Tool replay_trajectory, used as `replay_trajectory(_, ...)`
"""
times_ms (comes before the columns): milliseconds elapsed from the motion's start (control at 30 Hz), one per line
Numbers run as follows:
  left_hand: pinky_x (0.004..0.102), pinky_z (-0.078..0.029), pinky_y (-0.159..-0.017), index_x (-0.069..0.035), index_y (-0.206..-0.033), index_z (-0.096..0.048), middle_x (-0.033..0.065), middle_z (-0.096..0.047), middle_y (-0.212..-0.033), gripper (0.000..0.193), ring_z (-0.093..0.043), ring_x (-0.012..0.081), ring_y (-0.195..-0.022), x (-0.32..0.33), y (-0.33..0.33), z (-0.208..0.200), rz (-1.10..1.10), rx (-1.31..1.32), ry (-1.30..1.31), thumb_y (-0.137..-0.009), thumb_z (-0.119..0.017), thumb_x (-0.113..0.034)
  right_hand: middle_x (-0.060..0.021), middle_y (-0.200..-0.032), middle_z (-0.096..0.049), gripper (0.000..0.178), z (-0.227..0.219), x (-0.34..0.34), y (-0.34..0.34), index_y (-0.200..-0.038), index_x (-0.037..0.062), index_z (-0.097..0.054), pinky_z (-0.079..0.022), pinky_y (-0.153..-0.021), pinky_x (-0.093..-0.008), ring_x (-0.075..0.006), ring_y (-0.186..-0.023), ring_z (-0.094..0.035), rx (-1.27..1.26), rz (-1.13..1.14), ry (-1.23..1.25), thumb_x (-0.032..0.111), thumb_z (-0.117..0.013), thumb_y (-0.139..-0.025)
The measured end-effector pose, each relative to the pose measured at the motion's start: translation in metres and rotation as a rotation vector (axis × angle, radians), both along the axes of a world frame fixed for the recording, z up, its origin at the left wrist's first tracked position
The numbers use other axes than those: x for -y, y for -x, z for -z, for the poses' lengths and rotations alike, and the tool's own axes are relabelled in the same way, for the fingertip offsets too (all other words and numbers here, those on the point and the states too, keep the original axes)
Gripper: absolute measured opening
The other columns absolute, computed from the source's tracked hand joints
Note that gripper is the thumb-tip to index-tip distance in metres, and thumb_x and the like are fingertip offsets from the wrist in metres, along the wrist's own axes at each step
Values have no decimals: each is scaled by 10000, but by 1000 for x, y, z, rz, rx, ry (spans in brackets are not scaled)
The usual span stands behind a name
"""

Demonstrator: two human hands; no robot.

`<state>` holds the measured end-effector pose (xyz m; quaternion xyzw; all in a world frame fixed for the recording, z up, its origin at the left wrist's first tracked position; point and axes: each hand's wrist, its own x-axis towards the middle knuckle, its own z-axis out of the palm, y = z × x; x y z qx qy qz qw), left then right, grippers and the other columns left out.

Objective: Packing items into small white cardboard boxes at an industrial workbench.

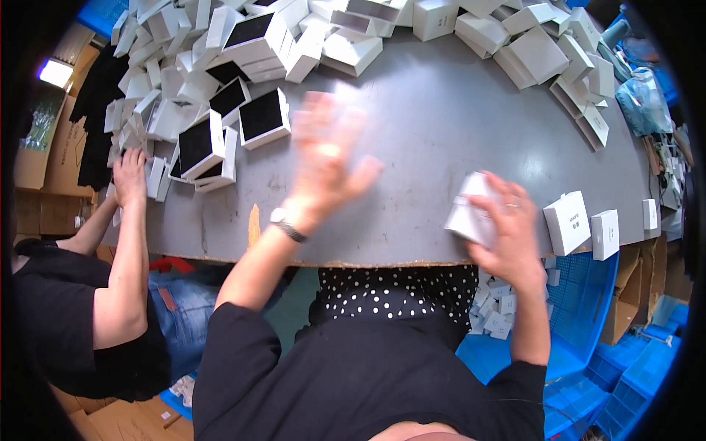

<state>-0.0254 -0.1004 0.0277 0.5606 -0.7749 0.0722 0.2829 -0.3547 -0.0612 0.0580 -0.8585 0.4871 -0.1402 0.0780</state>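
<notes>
My left hand (327, 162) is over the grey table, smeared by motion, its fingers spread and nothing seen in it. A watch or bracelet circles that wrist. Near its fingertips lies an open white box with a black inside (263, 118). My right hand (511, 228), a ring on one finger, grips a small white box (474, 209) near the table's front edge. The box is slightly blurred and tilted. Just right of this hand stand a larger white box (568, 223) and a smaller white box (605, 234).
Many white boxes (180, 88) are heaped along the grey table's (412, 147) far and left sides, more (535, 55) at far right. At left, a co-worker's hand (131, 176) reaches into the heap. Below the front edge, a blue crate (581, 294) holds small white boxes (496, 312).
</notes>
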Motion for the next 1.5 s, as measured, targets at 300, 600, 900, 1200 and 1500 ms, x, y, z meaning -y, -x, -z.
replay_trajectory(300,519,-318,-1155,-49,-1156,-602,149,-598,-1340,462,-514,352,-1336,9,-57,-10,124,-82,-236,-707,-695,-103,-207,-1278,-637,590,-12,103,-23,-1191,29,-642,-385,-1131,-475,-394,-1300,-519,166,95,-34,424,-798,-782)
replay_trajectory(600,642,-236,-1123,-117,-880,-614,6,-652,-1105,413,-536,283,-1293,-59,-16,-5,171,-167,-346,-690,-879,-371,-286,-1431,-471,824,55,239,-206,-1413,176,-550,-391,-1162,-474,-446,-1374,-441,176,104,3,448,-836,-690)
replay_trajectory(900,634,-231,-1117,-109,-990,-633,284,-345,-1511,487,-288,511,-1414,-92,-28,-26,-128,-204,-361,-666,-848,-403,-218,-1338,-531,585,18,108,-116,-1038,101,-673,-406,-1002,-485,-384,-1236,-496,8,-49,253,509,-831,-650)
replay_trajectory(1200,524,-345,-1092,-90,-960,-571,253,-453,-1419,448,-409,436,-1357,-80,-21,14,-111,-295,-257,-635,-867,-177,-70,-1440,-521,421,20,77,-61,-954,160,-595,-314,-1072,-558,-368,-1356,-439,203,-525,-38,209,-751,-566)
replay_trajectory(1500,514,-356,-1105,-113,-956,-594,202,-417,-1468,417,-414,430,-1331,-52,10,-6,294,-253,-385,-620,-839,-87,-68,-1433,-549,479,26,36,-38,-984,157,-576,-336,-1056,-548,-382,-1358,-448,377,-438,9,131,-800,-561)
